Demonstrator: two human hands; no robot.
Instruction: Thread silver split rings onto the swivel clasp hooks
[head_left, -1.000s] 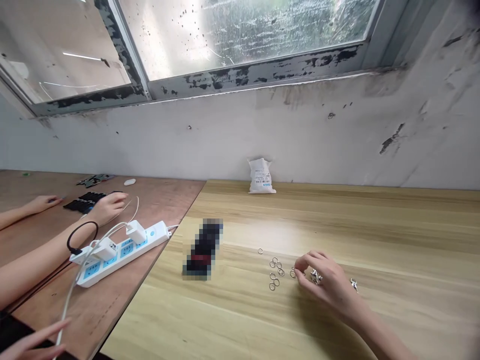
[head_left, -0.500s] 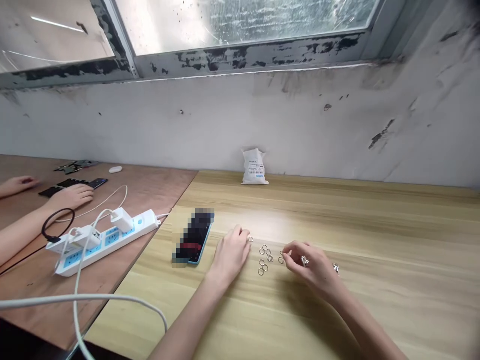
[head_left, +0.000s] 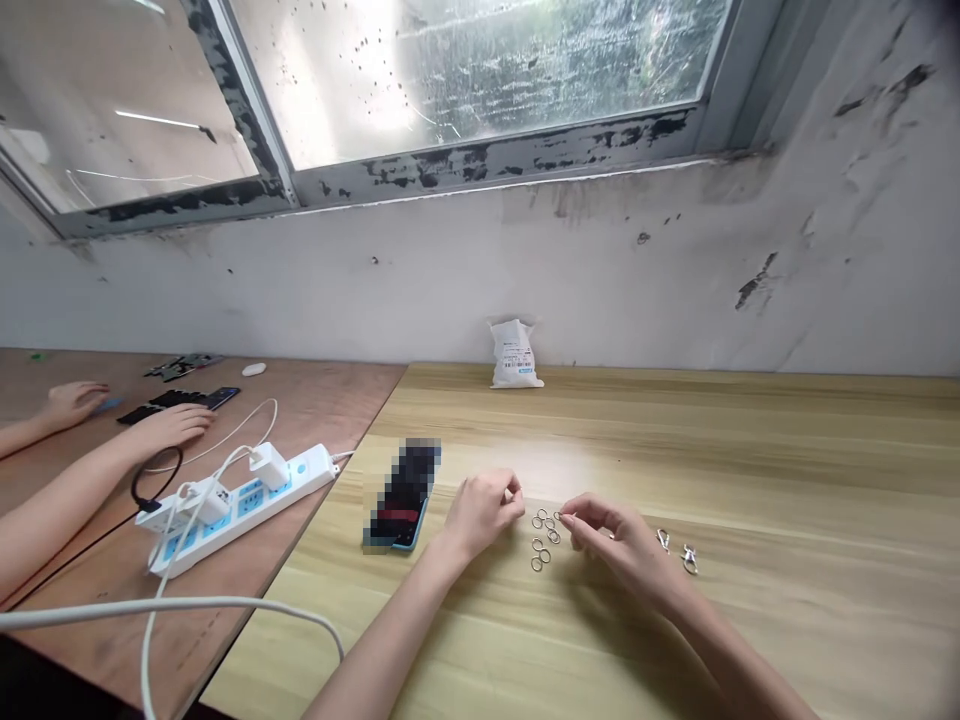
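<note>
**Loose rings (head_left: 550, 530) sit close together on a bare-topped desk (head_left: 787, 470)**

We see the metal rings lying flat between the left hand (head_left: 487, 512) and the right hand (head_left: 592, 520), several touching or overlapping. The right hand's fingers narrow to a pinch at the edge of 1 ring; whether they grip it or only touch it, we cannot tell. The left hand's fingers curl inward, and we cannot tell whether they hold anything.

We judge scattering the main risk: a sideways brush could send overlapping rings sliding together, and a weak pinch could drop 1 among the rest. The 2 metal clasps (head_left: 676, 551) lie beside the right wrist, where a backward sweep might knock them. A white cable (head_left: 232, 603) reaches the left forearm and could snag it.

The only container we notice is a white packet (head_left: 516, 355), upright against the wall; its contents are hidden from us.
</note>
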